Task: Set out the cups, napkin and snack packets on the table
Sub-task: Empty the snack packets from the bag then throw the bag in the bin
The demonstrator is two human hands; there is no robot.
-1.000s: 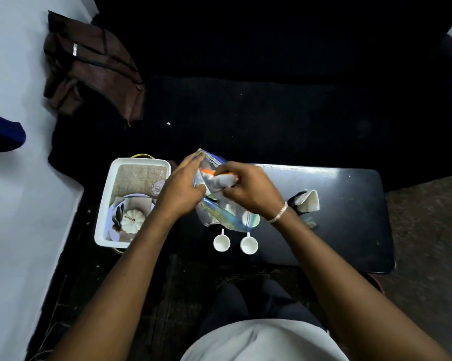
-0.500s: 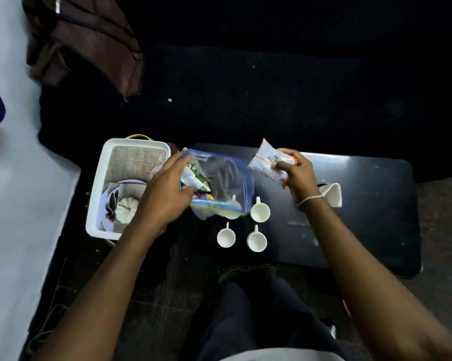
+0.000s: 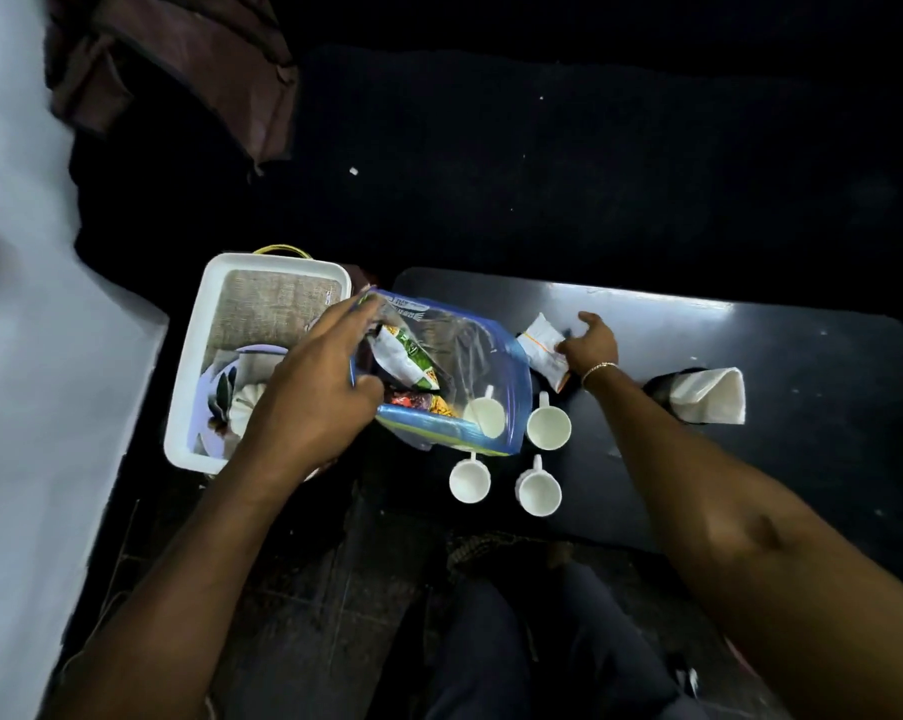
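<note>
My left hand (image 3: pixel 314 387) grips the open edge of a clear blue-rimmed zip bag (image 3: pixel 470 356) held over the left end of the black table (image 3: pixel 750 459). Inside the bag lie a green-and-white snack packet (image 3: pixel 407 358), a red packet (image 3: pixel 413 400) and a white cup (image 3: pixel 485 413). My right hand (image 3: pixel 587 343) pinches a white packet with orange print (image 3: pixel 540 345) low over the table. Three white cups (image 3: pixel 548 426) (image 3: pixel 470 480) (image 3: pixel 538 492) stand on the table near its front edge. A folded white napkin (image 3: pixel 709 397) lies to the right.
A white tray (image 3: pixel 194 366) left of the table holds a woven mat, a lilac plate and a white pumpkin ornament. A dark sofa (image 3: pixel 542 148) runs behind the table, with a brown bag (image 3: pixel 179 65) at its left. My knees sit below the table's front edge.
My right hand pulled the white packet out of the bag and has lowered it to the table behind the cups. My left hand keeps its hold on the bag.
</note>
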